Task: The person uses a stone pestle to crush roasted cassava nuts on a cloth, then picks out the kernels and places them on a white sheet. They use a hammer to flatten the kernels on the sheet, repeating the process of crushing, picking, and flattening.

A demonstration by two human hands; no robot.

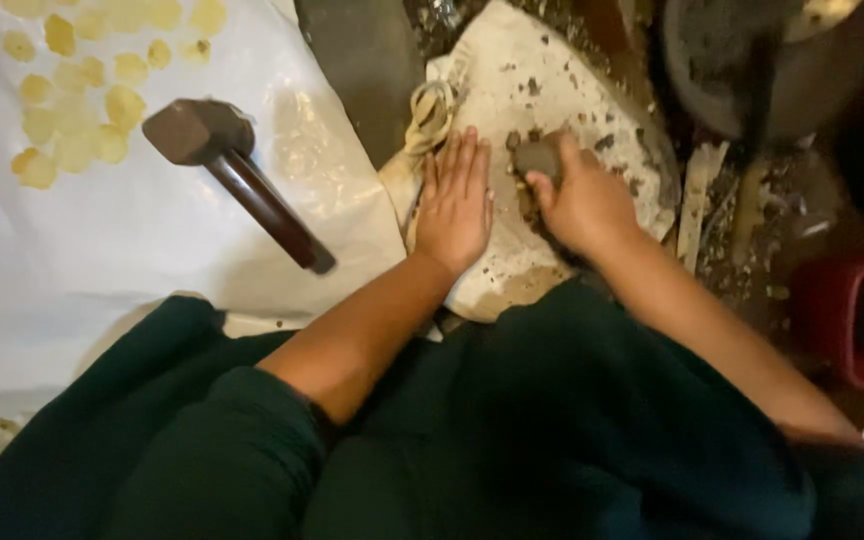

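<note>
Head view: right hand (584, 205) clamps a dark clay lump (537, 158) on the dirty cloth (512, 90), left hand (455, 205) lies flat, fingers spread, pinning the fabric steady; mallet (227, 165) lies aside.

The sheet (102, 250) is white, dotted at its top corner with pale yellow discs (82, 110), and the mallet (222, 165) on it is dark brown with a reddish-brown handle. The cloth (562, 90) is cream, speckled with grey-brown crumbs, and the lump (537, 157) on it is dull grey-brown. The clothing (512, 440) is deep green, and the tub (857, 315) at the edge is red.
</note>
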